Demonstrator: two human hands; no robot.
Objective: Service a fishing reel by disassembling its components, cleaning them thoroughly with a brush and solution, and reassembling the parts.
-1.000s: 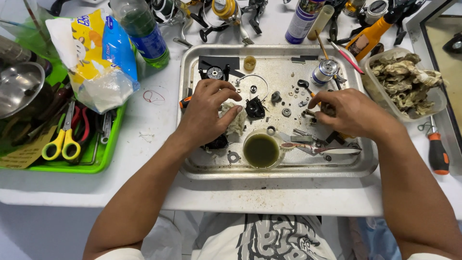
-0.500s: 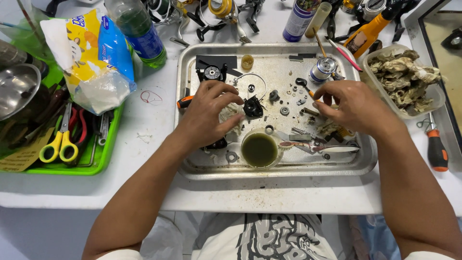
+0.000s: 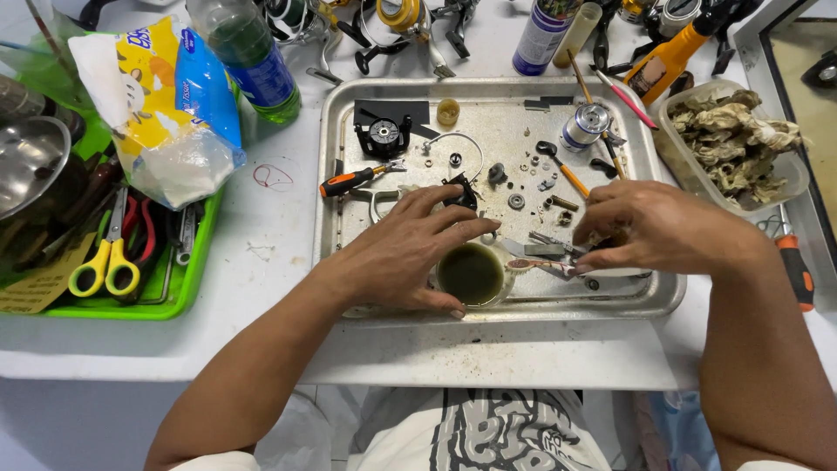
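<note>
Near the lower centre of the frame, a person's left hand (image 3: 410,253) rests flat in a metal tray (image 3: 488,310), fingers spread apart, thumb and fingertips touching the rim of a small cup (image 3: 471,273) of dark green liquid. Just right of it, the right hand (image 3: 654,228) hovers low, fingers drawn together over tweezers (image 3: 545,257) and small metal bits; whether they pinch anything is hidden, so I cannot tell.

Further up the tray lie a black round reel part (image 3: 384,135), a silver spool (image 3: 584,125), an orange-handled screwdriver (image 3: 357,180), and scattered washers and screws (image 3: 519,201).

Left of the tray sits a green bin (image 3: 187,279) with yellow-handled scissors (image 3: 105,257); beyond it, a snack bag (image 3: 166,105) and a green bottle (image 3: 248,57). At the right edge, a clear tub (image 3: 798,174) holds soiled rags.

The cup looks easy to tip: a nudge from the left hand could spill liquid over the loose parts. Tiny pieces could also be swept off the tray by a sleeve or wrist.
</note>
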